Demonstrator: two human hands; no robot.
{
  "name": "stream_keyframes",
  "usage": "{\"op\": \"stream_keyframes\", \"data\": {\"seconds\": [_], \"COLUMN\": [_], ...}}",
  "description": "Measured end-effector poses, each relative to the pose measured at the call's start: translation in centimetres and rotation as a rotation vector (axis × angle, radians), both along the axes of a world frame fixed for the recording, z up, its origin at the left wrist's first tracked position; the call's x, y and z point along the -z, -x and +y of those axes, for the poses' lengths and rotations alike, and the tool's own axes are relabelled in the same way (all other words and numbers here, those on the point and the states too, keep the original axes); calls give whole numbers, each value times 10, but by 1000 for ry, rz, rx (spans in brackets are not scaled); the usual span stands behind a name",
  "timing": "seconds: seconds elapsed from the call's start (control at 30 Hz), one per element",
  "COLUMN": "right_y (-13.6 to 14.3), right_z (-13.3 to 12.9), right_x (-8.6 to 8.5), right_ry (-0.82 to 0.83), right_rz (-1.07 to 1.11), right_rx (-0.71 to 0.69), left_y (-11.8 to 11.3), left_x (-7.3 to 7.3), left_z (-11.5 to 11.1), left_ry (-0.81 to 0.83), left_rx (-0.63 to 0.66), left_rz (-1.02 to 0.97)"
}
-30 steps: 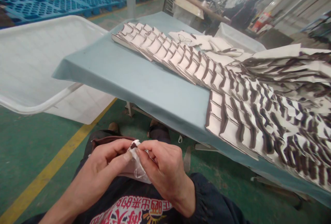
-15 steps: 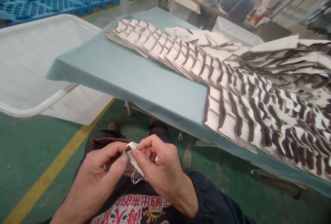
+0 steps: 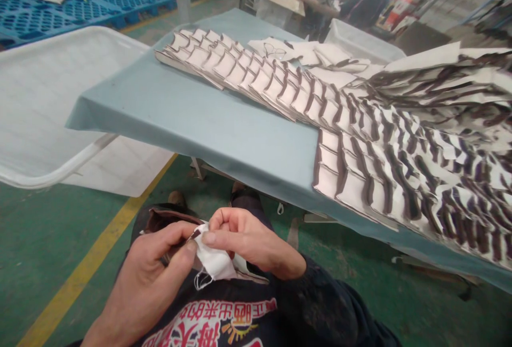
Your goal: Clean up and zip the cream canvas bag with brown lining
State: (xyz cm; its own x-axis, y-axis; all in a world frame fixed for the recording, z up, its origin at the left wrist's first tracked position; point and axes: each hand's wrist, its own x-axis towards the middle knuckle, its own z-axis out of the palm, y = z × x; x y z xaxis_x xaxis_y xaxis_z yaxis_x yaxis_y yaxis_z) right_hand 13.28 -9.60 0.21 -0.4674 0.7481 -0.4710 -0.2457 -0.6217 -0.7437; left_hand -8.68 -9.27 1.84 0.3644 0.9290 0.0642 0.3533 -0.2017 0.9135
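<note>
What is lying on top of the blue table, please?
On the blue table lie overlapping rows of white pieces with brown edges, and loose white pieces behind them. The rows cover the table's right part, so nothing beneath shows.

shirt (image 3: 224, 320) print: red and white Chinese characters, cut by the lower edge; "正" and "来" are partly readable.

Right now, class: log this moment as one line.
left hand: pinches small white fabric piece | right hand: pinches same piece | rows of brown-edged white pieces: on blue-covered table

A pale blue table (image 3: 192, 117) carries overlapping rows of white, brown-edged fabric pieces (image 3: 360, 139) along its far edge and right end.
</note>
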Motion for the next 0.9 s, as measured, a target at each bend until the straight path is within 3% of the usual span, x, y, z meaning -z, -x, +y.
{"op": "stream_keyframes", "data": {"seconds": [0.2,0.37,0.57,0.63,0.73,0.9], "right_y": [10,17,23,25,21,-3], "right_z": [5,4,-3,-4,-3,0], "right_x": [13,30,42,42,36,12], "right_ry": [-12,-195,-356,-381,-449,-818], "right_rz": [71,32,27,41,-27,-413], "right_rx": [-28,-17,62,59,15,-20], "left_y": [-5,-5,-3,-3,-3,4], "left_x": [10,17,12,12,12,4], "left_z": [-10,-7,-3,-3,-4,-1], "left_ry": [53,106,275,325,268,150], "left_rx": [2,5,-5,10,-20,33], "left_rz": [-12,-83,-181,-207,-227,-165]}}
